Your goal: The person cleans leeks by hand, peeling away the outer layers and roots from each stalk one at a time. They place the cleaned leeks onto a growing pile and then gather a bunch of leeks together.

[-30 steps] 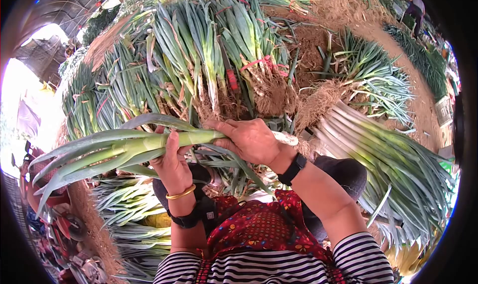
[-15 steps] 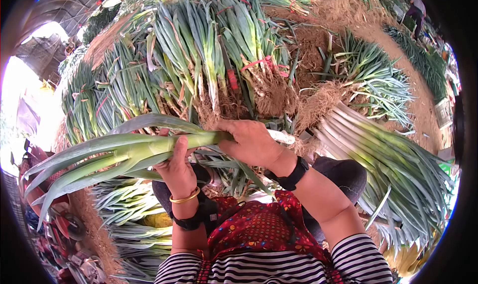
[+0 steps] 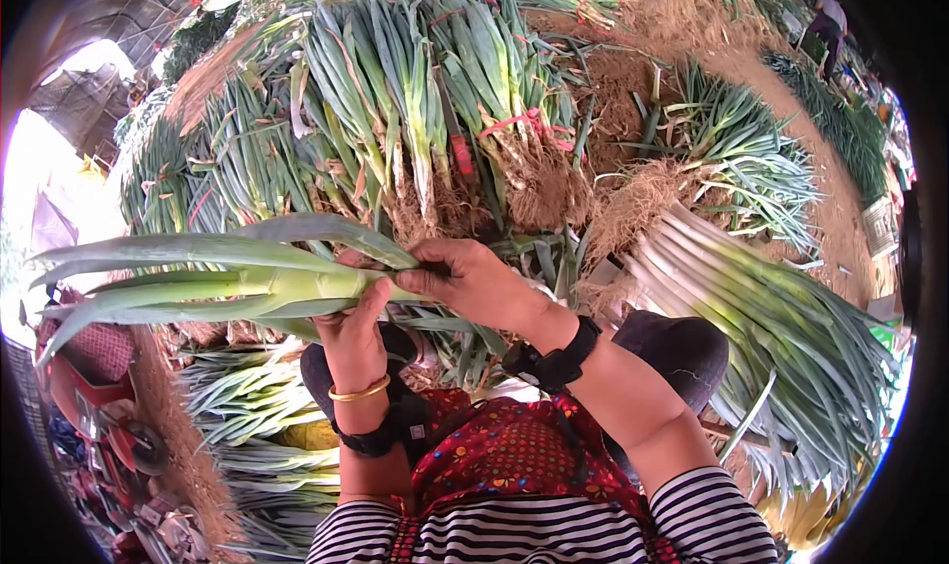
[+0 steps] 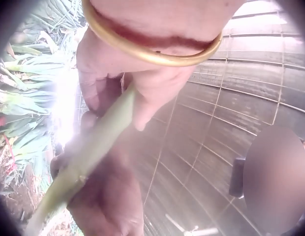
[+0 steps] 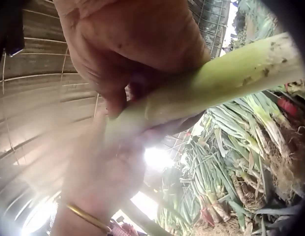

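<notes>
Leek [image 3: 247,282]: held level across the left middle of the frame, with leaves fanning toward the left edge and the pale stalk between both hands.
Left hand [image 3: 348,335]: centre-left, under the stalk, with fingers curled round it. A gold bangle [image 3: 358,390] is on the wrist.
Right hand [image 3: 476,285]: just right of the left hand, with fingers closed on the stalk end. It may be pinching an outer leaf, but the wrist view is too blurred to confirm.
Tied bundles [image 3: 425,99]: heaped across the upper centre, roots toward the hands.
Loose leeks [image 3: 781,317]: right middle, with white stalks pointing toward the centre.
</notes>
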Tool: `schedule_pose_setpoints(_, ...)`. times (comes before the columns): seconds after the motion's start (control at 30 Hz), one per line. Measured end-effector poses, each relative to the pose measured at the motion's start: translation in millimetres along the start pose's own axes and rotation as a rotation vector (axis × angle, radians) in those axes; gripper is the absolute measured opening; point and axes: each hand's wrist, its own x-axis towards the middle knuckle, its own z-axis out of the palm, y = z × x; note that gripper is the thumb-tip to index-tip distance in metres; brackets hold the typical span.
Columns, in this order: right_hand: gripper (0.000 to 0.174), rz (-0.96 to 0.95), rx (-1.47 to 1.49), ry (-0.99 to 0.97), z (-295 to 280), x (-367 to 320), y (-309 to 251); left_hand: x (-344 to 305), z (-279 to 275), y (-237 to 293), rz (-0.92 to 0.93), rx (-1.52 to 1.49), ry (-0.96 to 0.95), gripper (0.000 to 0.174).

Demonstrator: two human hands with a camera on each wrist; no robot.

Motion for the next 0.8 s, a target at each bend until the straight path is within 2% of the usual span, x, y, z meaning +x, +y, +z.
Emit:
schedule_pose_setpoints(0.07, 0.019, 0.021, 0.146, -0.010, 3, -2, 10, -1, -1, 3, -0.031, -0.020, -0.020, 0.054)
schedule_pose_setpoints(0.13, 0.019, 0.043, 0.232, 0.034, 6, -3, 14, -4, 1, 7, -0.032, -0.038, -0.046, 0.045)
schedule_pose_setpoints(0.27, 0.022, 0.119, 0.380, 0.168, 4, -7, 10, -1, -1, 10, -0.074, -0.168, -0.124, 0.042)
schedule_pose_setpoints(0.3, 0.025, 0.214, 0.625, 0.200, 1, -7, 9, 3, -1, 7, -0.011, -0.338, -0.150, 0.038)
schedule_pose_setpoints(0.33, 0.025, 0.214, 0.624, 0.193, -2, -9, 12, 8, 0, 7, 0.055, -0.507, -0.175, 0.033)
schedule_pose_setpoints(0.37, 0.024, 0.248, 0.753, 0.159, -5, -11, 18, 10, -1, 11, 0.098, -0.505, -0.252, 0.015)
schedule_pose_setpoints(0.4, 0.023, 0.283, 0.882, 0.121, -7, -12, 24, 13, -2, 11, 0.107, -0.502, -0.242, 0.015)
schedule_pose_setpoints(0.47, 0.023, 0.284, 0.922, 0.059, -6, -16, 32, 18, -8, 12, 0.128, -0.506, -0.383, 0.011)
schedule_pose_setpoints(0.53, 0.024, 0.244, 0.454, 0.194, -11, -24, 43, 25, -14, 17, 0.157, -0.500, -0.332, 0.015)
schedule_pose_setpoints(0.57, 0.025, 0.150, 0.200, 0.181, -21, -31, 57, 32, -27, 23, 0.195, -0.541, -0.279, 0.017)
schedule_pose_setpoints(0.6, 0.024, 0.018, -0.318, 0.129, -34, -42, 81, 40, -40, 30, 0.234, -0.581, -0.227, 0.020)
schedule_pose_setpoints(0.63, 0.028, -0.358, -0.950, 0.033, -50, -61, 131, 46, -49, 41, 0.249, -0.593, -0.163, 0.022)
schedule_pose_setpoints(0.67, 0.025, 0.189, -0.634, -0.024, -53, -72, 122, 50, -58, 53, 0.265, -0.604, -0.096, 0.024)
schedule_pose_setpoints(0.7, 0.032, 0.481, -0.819, -0.338, -63, -80, 130, 54, -66, 60, 0.273, -0.606, -0.074, 0.024)
schedule_pose_setpoints(0.73, 0.038, 0.324, -1.050, -0.423, -74, -109, 169, 57, -71, 63, 0.265, -0.618, -0.090, 0.024)
schedule_pose_setpoints(0.8, 0.037, 0.457, -0.852, -0.217, -73, -92, 153, 52, -60, 65, 0.287, -0.502, -0.070, 0.023)
